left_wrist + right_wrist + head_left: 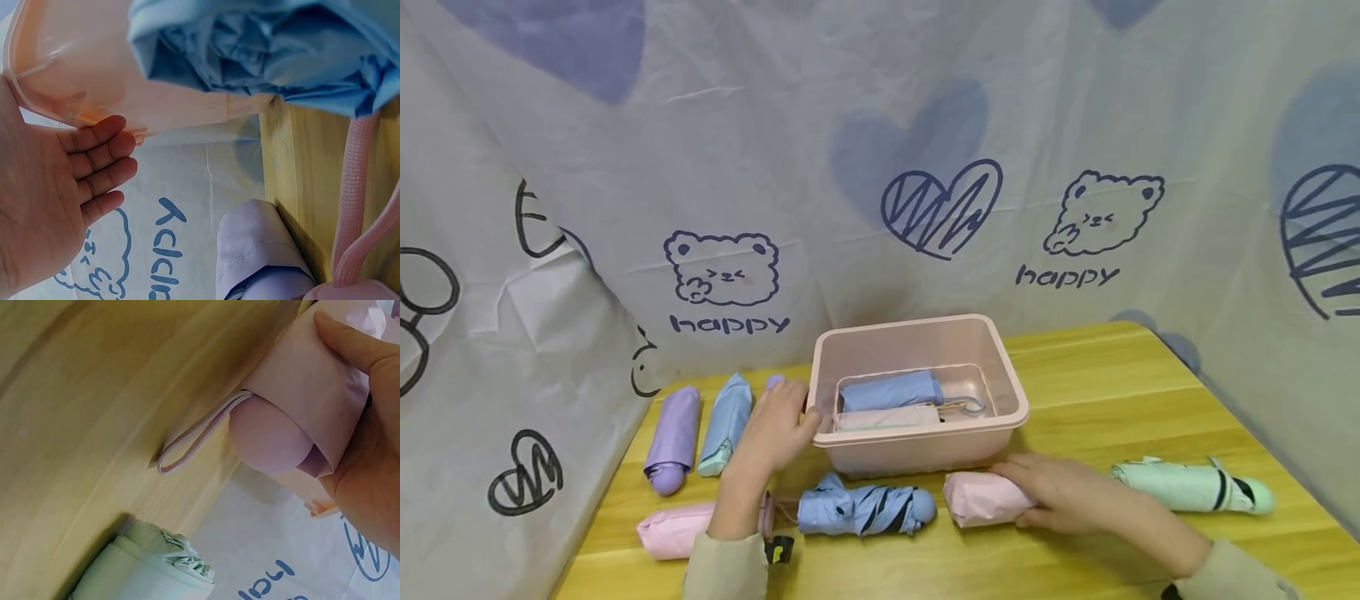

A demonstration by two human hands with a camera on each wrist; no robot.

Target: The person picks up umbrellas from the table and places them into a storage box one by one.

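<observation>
A pink folded umbrella (987, 498) lies in front of the pink bin (917, 457); my right hand (1067, 493) grips its right end. In the right wrist view the thumb lies along the umbrella's pink cover (306, 381), beside its round handle end (270, 434) and a wrist loop. My left hand (777, 427) is at the bin's left rim, thumb near the edge; in the left wrist view the left hand (69, 169) has its fingers extended beside the bin (94, 50). Inside the bin are a blue umbrella (891, 390) and a pale pink one (887, 418).
A blue umbrella (857, 510) lies in front of the bin. To the left are a purple umbrella (674, 429), a blue one (727, 421) and a pink one (673, 530). A mint umbrella (1180, 486) lies at right. A printed cloth (850, 292) hangs behind the table.
</observation>
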